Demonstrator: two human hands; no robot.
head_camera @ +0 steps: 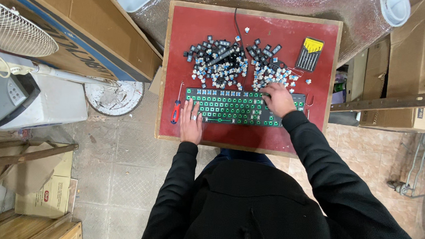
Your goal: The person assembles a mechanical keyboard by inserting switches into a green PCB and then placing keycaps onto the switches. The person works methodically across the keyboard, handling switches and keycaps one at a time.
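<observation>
Keyboard (233, 107), stripped of its caps so the green board shows, lies across the near half of the red table (178, 42), just in front of the person's dark sleeves. Left hand (191, 124) rests flat and released on the keyboard's near left corner, grasping nothing; right hand (276, 99) is curled over the upper right rows, fingertips (265, 92) at the far edge, and whether they pinch a part I cannot tell. Steadying the frame with the flat hand while the other works one socket at a time, straight up and down, seems the sound way to handle it. Left of the keyboard lies a red-handled screwdriver (176, 109). Beyond, loose on the table rather than in any tray, sits a heap of black keycaps (222, 53) mixed with pale switches (270, 77). At the far right, a yellow-and-black case (310, 54) holds a row of small drivers
</observation>
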